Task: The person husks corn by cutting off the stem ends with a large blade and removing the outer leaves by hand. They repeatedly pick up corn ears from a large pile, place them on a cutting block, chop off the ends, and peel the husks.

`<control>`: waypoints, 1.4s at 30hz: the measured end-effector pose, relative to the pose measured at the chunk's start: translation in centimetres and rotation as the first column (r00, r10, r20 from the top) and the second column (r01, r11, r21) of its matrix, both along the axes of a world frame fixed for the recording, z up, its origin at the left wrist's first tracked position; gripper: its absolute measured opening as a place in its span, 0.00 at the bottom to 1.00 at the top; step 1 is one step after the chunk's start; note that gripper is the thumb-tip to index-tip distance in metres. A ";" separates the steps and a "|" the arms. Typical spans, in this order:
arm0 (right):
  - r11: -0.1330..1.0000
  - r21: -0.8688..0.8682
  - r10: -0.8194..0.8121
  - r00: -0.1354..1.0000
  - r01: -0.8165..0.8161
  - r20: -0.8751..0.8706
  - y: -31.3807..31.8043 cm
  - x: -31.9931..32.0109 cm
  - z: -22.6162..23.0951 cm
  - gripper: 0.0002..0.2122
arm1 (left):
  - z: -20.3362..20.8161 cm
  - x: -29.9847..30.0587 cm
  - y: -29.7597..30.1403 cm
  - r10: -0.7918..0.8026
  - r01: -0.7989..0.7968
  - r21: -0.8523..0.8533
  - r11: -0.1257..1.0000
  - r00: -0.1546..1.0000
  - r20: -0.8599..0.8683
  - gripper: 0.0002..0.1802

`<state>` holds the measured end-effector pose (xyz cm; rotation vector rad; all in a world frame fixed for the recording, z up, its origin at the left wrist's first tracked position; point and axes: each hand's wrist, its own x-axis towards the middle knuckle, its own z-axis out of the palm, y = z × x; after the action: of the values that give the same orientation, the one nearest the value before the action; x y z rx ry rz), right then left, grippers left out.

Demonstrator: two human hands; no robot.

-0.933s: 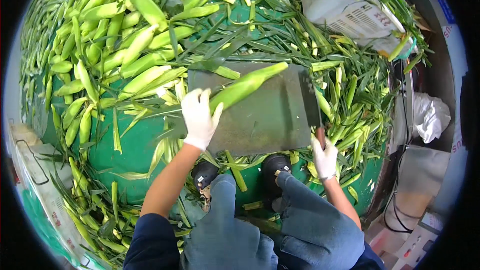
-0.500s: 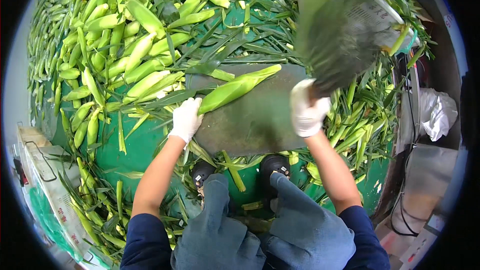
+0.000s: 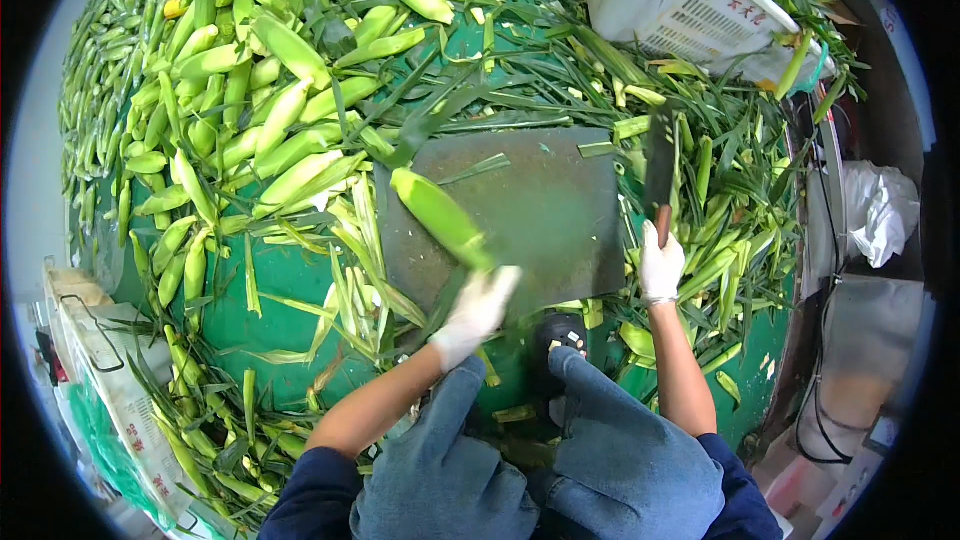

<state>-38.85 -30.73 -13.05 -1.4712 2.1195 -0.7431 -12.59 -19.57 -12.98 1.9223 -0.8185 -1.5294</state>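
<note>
My left hand [image 3: 478,313], in a white glove, is closed on one end of a green-husked ear of corn [image 3: 437,218]. The ear slants up and to the left over a dark chopping board [image 3: 570,200]. To the right of the board, my gloved right hand [image 3: 660,268] grips the brown wooden handle of a cleaver [image 3: 660,165]. Its dark, broad blade points away from me, apart from the ear. Bits of leaf lie on the board, and a green blur hangs over its middle.
Many husked ears [image 3: 290,120] are heaped at the left. Cut leaves and husks [image 3: 715,230] cover the right side. A white crate [image 3: 690,15] full of leaves stands far right, another crate [image 3: 120,380] near left. A white plastic bag [image 3: 880,210] lies at the right edge.
The cleaver has come down from its blurred swing and is now upright at the right. My left hand has moved right and nearer, and the ear has turned to point far left.
</note>
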 end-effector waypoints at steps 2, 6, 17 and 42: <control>0.995 -0.002 0.099 0.993 -0.099 0.066 -0.7 2.6 2.5 0.17 | -2.2 -1.6 -2.8 -0.246 0.455 -0.337 0.824 0.823 0.512 0.37; 0.969 -0.198 0.176 0.973 -0.146 0.146 -1.7 5.3 7.5 0.13 | -1.8 4.0 -10.1 -0.190 0.704 -0.241 0.668 0.475 0.859 0.36; 0.910 0.191 0.350 0.929 -0.367 0.117 5.5 7.8 -3.7 0.20 | -3.6 5.0 -10.6 -0.220 0.728 -0.037 0.685 0.254 0.942 0.28; 0.947 0.102 0.301 0.952 -0.305 0.056 0.6 2.8 3.9 0.13 | 0.2 13.0 -6.2 0.132 -0.357 -0.280 0.891 0.794 -0.594 0.24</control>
<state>-36.04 -30.10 -9.20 -1.6564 1.8148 -0.5278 0.42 -25.74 -12.75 1.1423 -0.5135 -1.5160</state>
